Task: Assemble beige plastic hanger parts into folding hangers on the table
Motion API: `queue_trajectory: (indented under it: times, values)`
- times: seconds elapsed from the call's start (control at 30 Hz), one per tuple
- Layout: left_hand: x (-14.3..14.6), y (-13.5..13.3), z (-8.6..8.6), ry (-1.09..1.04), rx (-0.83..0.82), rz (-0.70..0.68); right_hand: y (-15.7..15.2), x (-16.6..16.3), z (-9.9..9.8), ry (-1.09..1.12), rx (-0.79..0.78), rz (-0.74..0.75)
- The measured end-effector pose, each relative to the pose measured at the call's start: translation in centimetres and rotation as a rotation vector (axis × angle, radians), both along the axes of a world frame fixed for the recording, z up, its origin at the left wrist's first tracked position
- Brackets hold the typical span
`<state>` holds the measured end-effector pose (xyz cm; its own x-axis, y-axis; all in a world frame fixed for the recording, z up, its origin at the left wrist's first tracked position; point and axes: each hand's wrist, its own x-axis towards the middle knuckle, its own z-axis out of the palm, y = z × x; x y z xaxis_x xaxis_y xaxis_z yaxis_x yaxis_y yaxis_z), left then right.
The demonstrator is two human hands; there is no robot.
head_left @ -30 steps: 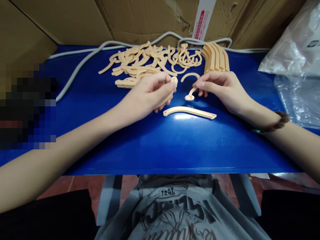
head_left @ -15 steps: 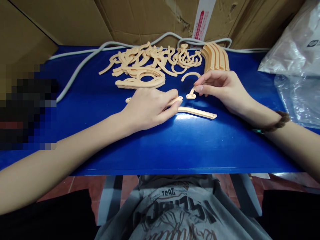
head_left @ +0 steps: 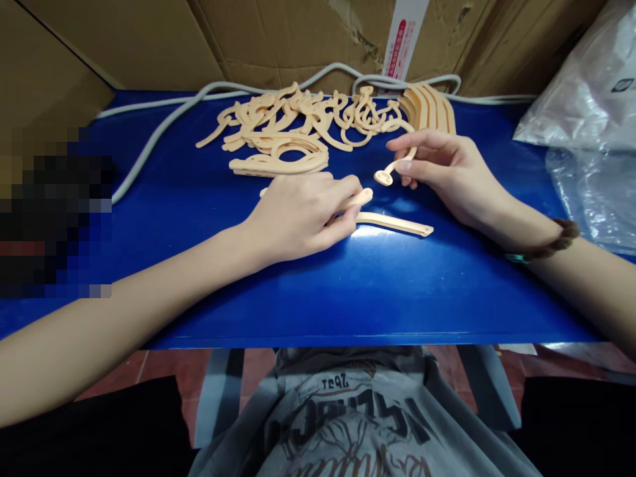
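Note:
Between the thumb and fingers of my right hand (head_left: 437,162) is a beige plastic hanger hook (head_left: 384,177), its flat round end pointing down to the left and its curve rising behind my fingers. My left hand (head_left: 305,215) is closed around a beige hanger arm (head_left: 365,197), whose rounded end with a hole sticks out past the fingertips. A second beige arm (head_left: 397,224), longer and thin, runs out to the right from under my left hand; whether that hand grips it too I cannot tell. The two hands are a short way apart.
At the back of the blue table (head_left: 348,298) lies a heap of beige hooks (head_left: 298,112). Flat curved beige pieces (head_left: 278,162) are stacked before it, and nested arms (head_left: 430,109) stand to its right. A white cable (head_left: 163,136), cardboard (head_left: 308,40) and plastic bags (head_left: 581,99) border the area.
My right hand has lifted the hook off the table and turned it more upright. The arm in my left hand has shifted slightly right, its end now tilted up.

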<state>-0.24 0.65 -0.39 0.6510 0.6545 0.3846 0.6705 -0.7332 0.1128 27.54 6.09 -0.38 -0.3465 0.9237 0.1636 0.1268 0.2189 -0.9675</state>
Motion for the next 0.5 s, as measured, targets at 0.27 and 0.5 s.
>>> queue_trajectory:
  times: [0.27, 0.5]
  values:
    - [0.16, -0.04, 0.11, 0.011, 0.01, -0.05, -0.05, 0.09, -0.01, -0.03, -0.012, 0.024]
    - [0.47, -0.32, 0.17, 0.058, -0.02, -0.038, -0.04, 0.1, 0.21, 0.025, -0.057, 0.028]
